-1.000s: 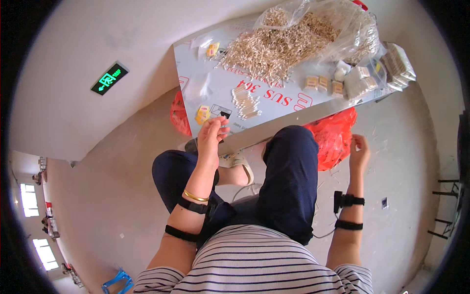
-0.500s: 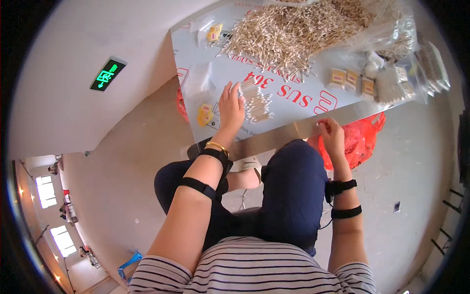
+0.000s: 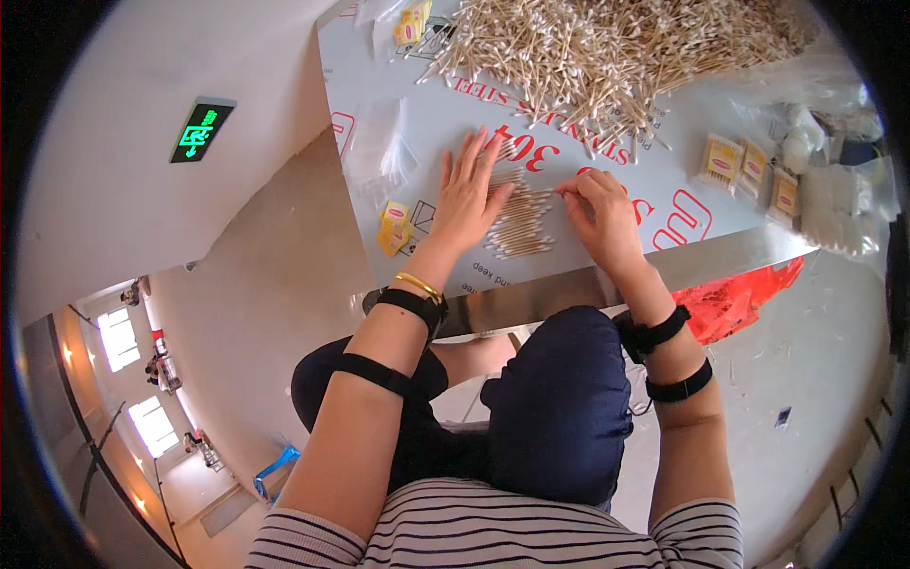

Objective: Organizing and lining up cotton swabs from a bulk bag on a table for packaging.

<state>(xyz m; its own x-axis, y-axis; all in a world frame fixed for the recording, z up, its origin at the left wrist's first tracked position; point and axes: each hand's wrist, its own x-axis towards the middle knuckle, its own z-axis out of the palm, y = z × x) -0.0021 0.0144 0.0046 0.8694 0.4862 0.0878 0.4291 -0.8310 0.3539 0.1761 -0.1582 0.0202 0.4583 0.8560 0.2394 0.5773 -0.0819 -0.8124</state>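
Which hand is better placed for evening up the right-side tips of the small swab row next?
Probably the right hand: its bent fingers are beside the right-side tips of the small swab row, while the left hand lies spread at the row's left side.

There are two swab piles (image 3: 521, 232), three small swab packets (image 3: 722, 161), one gold bracelet (image 3: 417, 284) and two windows (image 3: 118, 339).
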